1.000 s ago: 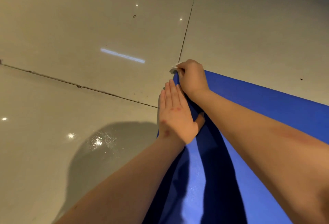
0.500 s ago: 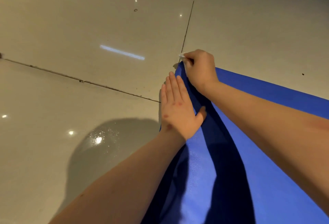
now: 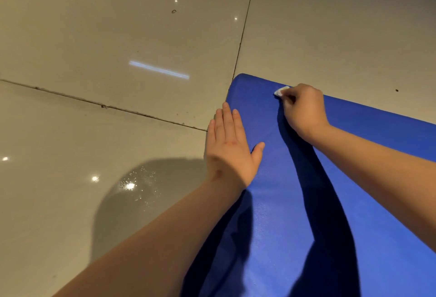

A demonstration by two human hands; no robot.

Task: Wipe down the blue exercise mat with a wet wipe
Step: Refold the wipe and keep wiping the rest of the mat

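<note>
Hands at centre frame: our left hand (image 3: 232, 148) flat on the blue exercise mat (image 3: 271, 226), right hand (image 3: 304, 110) pinching the wet wipe (image 3: 280, 90); much, we judge, remains unwiped.

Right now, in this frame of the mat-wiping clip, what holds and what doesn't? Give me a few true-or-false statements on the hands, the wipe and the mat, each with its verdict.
1. The left hand lies flat, fingers straight, on the blue mat at its side edge. True.
2. The right hand holds nothing. False: its curled fingers pinch a white wet wipe.
3. The wet wipe sits at the mat's far edge, a little way from the corner. True.
4. The mat lies on carpet. False: it lies on a glossy tiled floor with dark grout lines.
5. The two hands touch each other. False: they are apart, with bare mat between them.
</note>
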